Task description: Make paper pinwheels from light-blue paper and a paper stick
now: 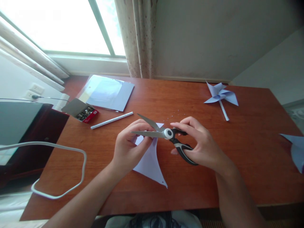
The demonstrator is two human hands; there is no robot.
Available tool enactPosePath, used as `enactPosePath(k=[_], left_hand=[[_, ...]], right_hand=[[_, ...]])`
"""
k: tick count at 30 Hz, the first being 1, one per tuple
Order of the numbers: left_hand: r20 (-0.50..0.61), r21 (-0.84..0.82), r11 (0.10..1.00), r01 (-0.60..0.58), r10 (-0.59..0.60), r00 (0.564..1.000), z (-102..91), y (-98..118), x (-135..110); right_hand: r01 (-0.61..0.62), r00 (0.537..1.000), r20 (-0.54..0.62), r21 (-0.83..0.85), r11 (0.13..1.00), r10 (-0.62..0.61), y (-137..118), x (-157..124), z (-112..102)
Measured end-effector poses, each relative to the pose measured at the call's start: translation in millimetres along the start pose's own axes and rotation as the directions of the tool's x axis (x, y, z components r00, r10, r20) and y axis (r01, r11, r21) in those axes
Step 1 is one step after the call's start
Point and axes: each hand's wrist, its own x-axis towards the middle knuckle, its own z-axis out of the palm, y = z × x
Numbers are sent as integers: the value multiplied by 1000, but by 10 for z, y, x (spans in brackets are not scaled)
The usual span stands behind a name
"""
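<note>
Between the thumb and fingers of my left hand (131,147) is a white sheet of paper (149,161), its pointed lower corner hanging toward me with a tiny dark hole in it. My right hand (198,141) grips black-and-grey scissors (181,148) by the handles. Their blades are spread apart and point left, crossing in front of my left fingers near the paper's top. Whether the blades touch the paper I cannot tell. Tiny white paper bits (175,115) are scattered on the wood behind the scissors.
A finished-looking paper pinwheel (219,93) lies at the back right, part of another folded paper (296,150) at the right edge. On the left are a rolled paper stick (111,120), an opened small box (86,114), a packet of sheets (106,91) and a white cable (84,164).
</note>
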Motion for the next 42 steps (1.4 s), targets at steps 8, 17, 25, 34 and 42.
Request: enactPosePath(k=[8, 17, 25, 34, 42], left_hand=[[24, 45, 999, -16, 14, 1000, -7, -18, 1], [19, 32, 999, -12, 11, 1000, 0, -57, -8], [21, 33, 999, -13, 12, 1000, 10, -39, -2], [33, 2, 1000, -12, 12, 999, -1, -33, -11], [42, -9, 1000, -2, 3, 999, -10, -33, -11]], right_hand=[[14, 1000, 1, -33, 999, -14, -16, 0, -6], [36, 999, -12, -82, 996, -37, -3, -20, -4], [42, 999, -13, -84, 996, -43, 43, -6, -8], [-39, 997, -60, 38, 999, 41, 47, 3, -13], [-439, 895, 161, 475, 763, 415, 118, 28, -114]])
